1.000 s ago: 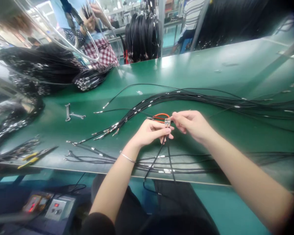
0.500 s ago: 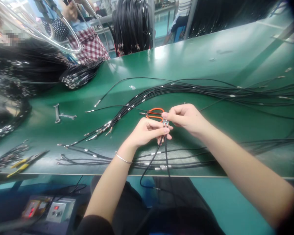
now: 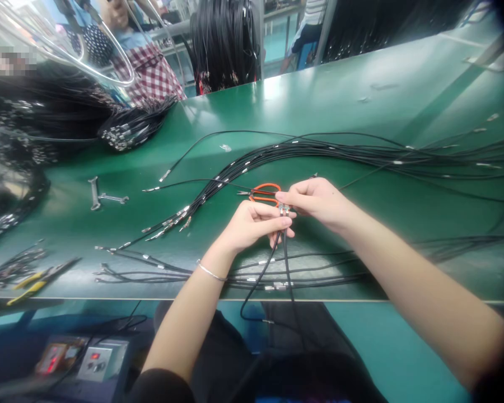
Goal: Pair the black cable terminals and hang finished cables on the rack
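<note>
My left hand (image 3: pixel 260 223) pinches two black cables (image 3: pixel 286 260) just under their ends, thumb on top. Small metal connectors (image 3: pixel 284 209) stick up from that grip, side by side. The fingertips of my right hand (image 3: pixel 313 198) close on the upper part of these connectors; the exact contact is hidden. Below, the cables loop down past the table edge in front of my lap. Directly behind my hands lie scissors (image 3: pixel 265 185) with orange handles, partly covered by my fingers.
A long bundle of black cables (image 3: pixel 311 149) curves across the green table (image 3: pixel 159 162). More cables (image 3: pixel 151 278) run along the near edge. Two wrenches (image 3: pixel 94 193) and yellow-handled pliers (image 3: pixel 36 285) lie at left. Cable heaps (image 3: pixel 128 131) stand behind; a person in a checked apron (image 3: pixel 153 73) is opposite.
Hardly anything differs. Both hands keep their hold on the cable ends, with only slight finger movement. The whole view has shifted a little.
</note>
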{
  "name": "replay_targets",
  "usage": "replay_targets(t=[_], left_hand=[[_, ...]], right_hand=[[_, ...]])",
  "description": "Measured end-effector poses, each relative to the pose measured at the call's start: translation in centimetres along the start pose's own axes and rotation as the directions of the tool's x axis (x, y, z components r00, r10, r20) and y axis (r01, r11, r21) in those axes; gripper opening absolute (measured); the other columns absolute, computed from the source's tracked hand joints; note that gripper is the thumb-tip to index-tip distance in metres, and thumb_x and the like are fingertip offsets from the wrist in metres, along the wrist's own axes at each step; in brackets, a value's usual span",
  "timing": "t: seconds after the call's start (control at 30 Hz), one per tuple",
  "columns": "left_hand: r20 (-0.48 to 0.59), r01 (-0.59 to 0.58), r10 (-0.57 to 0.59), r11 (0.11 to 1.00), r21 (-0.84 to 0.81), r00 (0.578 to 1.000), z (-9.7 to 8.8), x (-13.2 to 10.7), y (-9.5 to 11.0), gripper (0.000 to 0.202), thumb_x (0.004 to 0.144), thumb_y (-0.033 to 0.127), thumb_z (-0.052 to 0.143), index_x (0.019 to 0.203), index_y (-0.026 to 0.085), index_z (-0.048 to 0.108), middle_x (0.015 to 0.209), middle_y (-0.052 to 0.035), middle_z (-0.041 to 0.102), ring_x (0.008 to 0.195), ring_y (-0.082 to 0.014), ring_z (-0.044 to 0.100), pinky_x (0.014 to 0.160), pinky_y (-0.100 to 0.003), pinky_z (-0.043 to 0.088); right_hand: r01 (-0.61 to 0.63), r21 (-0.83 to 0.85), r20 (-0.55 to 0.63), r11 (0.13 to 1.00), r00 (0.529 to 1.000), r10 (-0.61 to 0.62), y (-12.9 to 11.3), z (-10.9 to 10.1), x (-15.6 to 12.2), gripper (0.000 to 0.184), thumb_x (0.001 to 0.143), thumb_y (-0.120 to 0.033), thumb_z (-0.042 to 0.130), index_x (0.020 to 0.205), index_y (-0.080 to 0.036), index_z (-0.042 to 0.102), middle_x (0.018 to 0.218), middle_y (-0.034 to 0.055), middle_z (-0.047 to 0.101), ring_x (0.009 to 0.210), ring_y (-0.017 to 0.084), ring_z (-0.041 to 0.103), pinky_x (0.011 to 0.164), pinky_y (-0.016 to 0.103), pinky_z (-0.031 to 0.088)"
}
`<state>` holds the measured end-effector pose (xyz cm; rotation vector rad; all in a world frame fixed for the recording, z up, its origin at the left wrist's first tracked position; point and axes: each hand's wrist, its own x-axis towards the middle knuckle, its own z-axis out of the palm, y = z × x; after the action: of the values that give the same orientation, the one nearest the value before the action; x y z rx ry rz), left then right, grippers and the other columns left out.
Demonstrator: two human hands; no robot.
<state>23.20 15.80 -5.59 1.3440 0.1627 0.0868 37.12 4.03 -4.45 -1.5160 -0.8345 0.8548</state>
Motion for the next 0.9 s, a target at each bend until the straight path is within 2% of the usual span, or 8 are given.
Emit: replay_targets(t=[0.13,0.3,0.57,0.7,0.8,0.87,0.9], left_hand=[[0.012,-0.009,0.010,1.000,-0.025,1.000,0.1,0.0,0.0,0.026,0.075,0.032,0.081,0.086,0.009,0.076,0.071,-0.0084,0.073,0.047,-0.0111,0.061,0.043,-0.020,0.051],[-0.004,0.017,-0.017,1.000,0.001,1.000,0.2,0.0,0.0,0.029,0.073,0.036,0.082,0.080,0.009,0.075,0.069,-0.0085,0.072,0.046,-0.0117,0.061,0.043,-0.021,0.052],[0.007,0.019,-0.020,1.000,0.016,1.000,0.2,0.0,0.0,0.028,0.074,0.037,0.082,0.078,0.010,0.075,0.070,-0.0082,0.072,0.046,-0.0124,0.061,0.042,-0.022,0.052],[0.003,0.031,-0.031,0.999,0.006,1.000,0.3,0.0,-0.1,0.027,0.073,0.035,0.082,0.080,0.010,0.076,0.069,-0.0079,0.072,0.046,-0.0121,0.061,0.041,-0.021,0.052],[-0.046,0.004,-0.004,1.000,0.015,0.999,0.1,0.3,-0.2,0.025,0.075,0.035,0.081,0.078,0.011,0.075,0.070,-0.0076,0.072,0.046,-0.0102,0.060,0.042,-0.020,0.051],[-0.123,-0.037,0.044,0.998,0.059,0.991,-0.2,0.5,-0.2,0.025,0.076,0.036,0.080,0.079,0.011,0.075,0.071,-0.0074,0.072,0.047,-0.0090,0.059,0.043,-0.018,0.050],[-0.167,-0.051,0.067,0.994,0.101,0.984,-0.5,0.7,-0.3,0.026,0.076,0.037,0.079,0.080,0.012,0.075,0.071,-0.0072,0.072,0.048,-0.0086,0.058,0.043,-0.018,0.050]], right_hand=[[-0.101,0.086,0.091,0.991,0.992,0.093,0.2,-0.1,0.2,0.054,0.065,-0.061,0.081,0.052,-0.015,0.056,0.047,-0.0005,0.049,0.041,0.005,0.031,0.043,0.025,0.015],[-0.172,0.131,0.183,0.976,0.972,0.147,0.0,-0.1,0.2,0.051,0.063,-0.059,0.082,0.057,-0.014,0.062,0.051,0.0022,0.055,0.040,0.006,0.036,0.041,0.025,0.020],[-0.167,0.136,0.169,0.976,0.975,0.143,0.2,-0.1,0.2,0.053,0.063,-0.059,0.082,0.053,-0.014,0.058,0.049,0.0005,0.053,0.042,0.005,0.034,0.042,0.024,0.019],[-0.134,0.120,0.142,0.984,0.983,0.117,0.2,0.1,0.1,0.054,0.064,-0.060,0.082,0.053,-0.014,0.056,0.049,-0.0009,0.050,0.043,0.005,0.031,0.043,0.024,0.017],[-0.075,0.092,0.090,0.993,0.994,0.067,0.3,0.0,0.4,0.056,0.074,-0.068,0.070,0.061,-0.014,0.060,0.053,-0.0005,0.051,0.042,0.005,0.031,0.041,0.023,0.018],[0.004,-0.035,-0.028,0.999,1.000,-0.005,0.6,-0.8,0.9,0.053,0.086,-0.066,0.057,0.079,-0.014,0.069,0.064,0.0033,0.060,0.043,0.008,0.038,0.041,0.024,0.027],[0.052,-0.178,-0.111,0.983,0.991,-0.073,0.9,-1.5,1.2,0.047,0.091,-0.058,0.054,0.090,-0.015,0.071,0.074,0.0057,0.065,0.047,0.010,0.045,0.045,0.026,0.034]])
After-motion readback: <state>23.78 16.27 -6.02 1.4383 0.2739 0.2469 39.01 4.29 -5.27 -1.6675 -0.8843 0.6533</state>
